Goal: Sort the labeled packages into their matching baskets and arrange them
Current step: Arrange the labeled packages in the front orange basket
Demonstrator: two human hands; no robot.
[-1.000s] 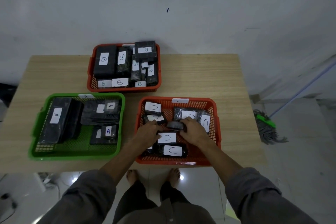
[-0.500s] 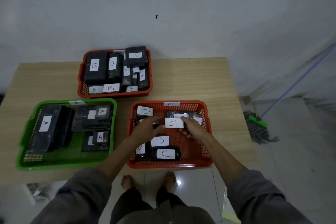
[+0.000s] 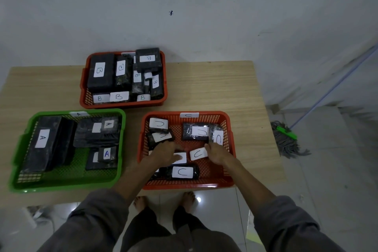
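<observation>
The near orange basket (image 3: 229, 129), tagged C, holds several black packages with white C labels. My right hand (image 3: 217, 152) pinches one small C package (image 3: 198, 153) by its right end, low over the basket floor. Just left of it, my left hand (image 3: 165, 153) rests with its fingers over the label of another C package (image 3: 182, 158); whether it grips that package is unclear. A long C package (image 3: 182, 172) lies along the basket's front. The green basket (image 3: 120, 141) on the left holds A packages. The back red basket (image 3: 122, 105) is packed with B packages.
All three baskets stand on a wooden table (image 3: 235, 92) against a white wall. Bare tabletop shows right of the B basket. A mop (image 3: 286, 139) lies on the tiled floor to the right. My bare feet show below the table's front edge.
The C package that both hands held up over the basket has come down toward the floor of the basket. My left hand has shifted onto the neighbouring package.
</observation>
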